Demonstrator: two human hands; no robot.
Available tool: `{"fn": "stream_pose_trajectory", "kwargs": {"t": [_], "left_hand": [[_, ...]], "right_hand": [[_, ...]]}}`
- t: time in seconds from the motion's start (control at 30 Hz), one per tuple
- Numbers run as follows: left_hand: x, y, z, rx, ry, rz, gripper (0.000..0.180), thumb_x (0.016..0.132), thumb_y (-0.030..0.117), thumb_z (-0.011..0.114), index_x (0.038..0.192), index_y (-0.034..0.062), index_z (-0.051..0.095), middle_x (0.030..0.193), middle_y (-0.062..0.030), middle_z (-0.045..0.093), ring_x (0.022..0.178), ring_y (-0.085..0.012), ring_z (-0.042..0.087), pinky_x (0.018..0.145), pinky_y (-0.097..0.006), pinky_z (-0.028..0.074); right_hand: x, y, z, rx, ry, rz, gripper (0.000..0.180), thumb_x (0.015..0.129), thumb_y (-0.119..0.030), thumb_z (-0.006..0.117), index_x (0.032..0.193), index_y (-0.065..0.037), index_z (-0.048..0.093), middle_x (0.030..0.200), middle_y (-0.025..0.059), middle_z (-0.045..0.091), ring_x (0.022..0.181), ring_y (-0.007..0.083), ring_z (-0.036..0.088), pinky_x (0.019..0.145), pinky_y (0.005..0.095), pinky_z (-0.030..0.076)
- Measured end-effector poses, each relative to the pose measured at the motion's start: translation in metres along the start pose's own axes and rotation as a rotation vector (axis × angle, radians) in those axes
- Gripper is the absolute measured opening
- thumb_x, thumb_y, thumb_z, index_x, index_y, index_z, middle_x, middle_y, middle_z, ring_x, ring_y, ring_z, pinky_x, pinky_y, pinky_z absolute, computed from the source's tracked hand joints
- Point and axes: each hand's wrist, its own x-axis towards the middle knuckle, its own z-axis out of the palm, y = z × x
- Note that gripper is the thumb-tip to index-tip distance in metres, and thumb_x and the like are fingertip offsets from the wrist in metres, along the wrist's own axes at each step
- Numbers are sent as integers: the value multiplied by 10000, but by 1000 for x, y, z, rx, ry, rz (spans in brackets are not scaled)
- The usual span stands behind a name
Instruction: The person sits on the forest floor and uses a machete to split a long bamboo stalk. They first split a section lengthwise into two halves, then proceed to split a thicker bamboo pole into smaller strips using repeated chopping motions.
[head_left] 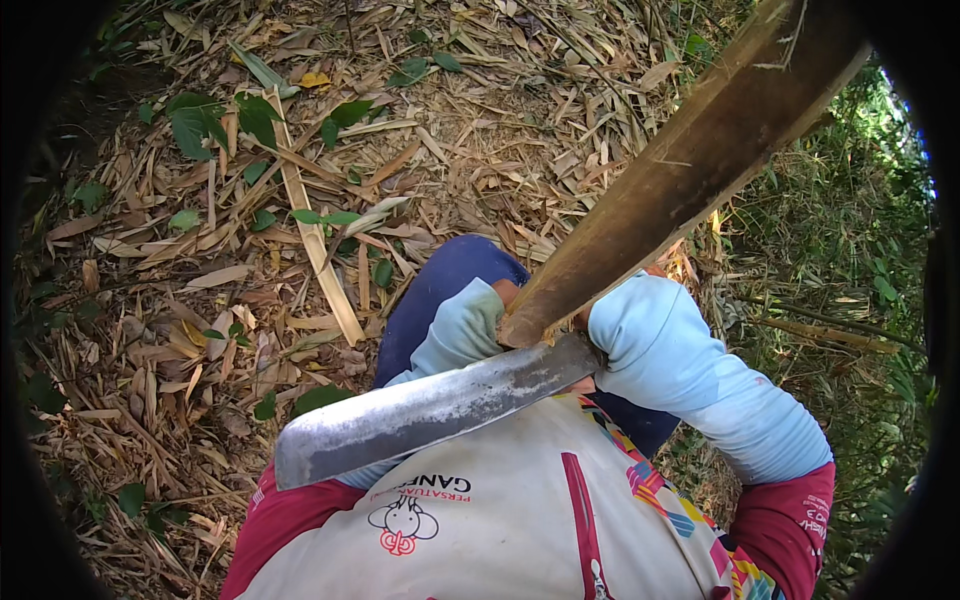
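Observation:
A machete [425, 405] lies level across the front of my body, its broad, worn grey blade pointing left. Its handle end goes out of sight by the cuff of my right hand [581, 320], which is closed there with most of its fingers hidden. Rising steeply to the upper right is a long, brown, hollowed piece that looks like split bamboo [650, 190]. Its narrow lower end meets the upper edge of the blade. My left hand [507, 292] is at the left edge of this piece, closed on it, mostly hidden behind the wood and the light blue sleeve.
Dry leaves and shavings [480, 130] cover the ground ahead. A pale narrow strip [312, 230] lies to the left among green leaves [195, 125]. My dark blue trouser knee [440, 290] is bent beneath the arms. Thick undergrowth [850, 230] stands on the right.

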Motion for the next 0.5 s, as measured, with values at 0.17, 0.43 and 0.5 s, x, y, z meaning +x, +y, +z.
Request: {"fn": "stream_pose_trajectory", "kwargs": {"t": [0.17, 0.43, 0.5], "left_hand": [[0, -18, -2, 219, 75, 108, 415, 771, 137, 859, 1086, -16, 637, 990, -82, 689, 869, -110, 650, 719, -255, 513], [0, 44, 20, -406, -2, -97, 518, 868, 107, 744, 1320, 51, 497, 1153, -108, 642, 1006, -169, 652, 823, -327, 563], [2, 47, 18, -365, 10, -106, 631, 841, 121, 774, 1393, 71, 471, 1216, -95, 625, 1055, -166, 635, 864, -344, 558]], "right_hand": [[-1, -3, -3, -40, -2, 63, 173, 701, -162, 719, 861, -107, 681, 725, 125, 632, 787, 344, 659, 699, 481, 503], [-4, 0, -6, -56, 178, 72, 252, 575, -99, 757, 809, -92, 666, 696, 144, 583, 701, 380, 600, 608, 443, 485], [-5, -3, -9, -57, 85, 70, 219, 617, -107, 731, 829, -103, 675, 717, 139, 602, 733, 372, 622, 661, 463, 496]]}}
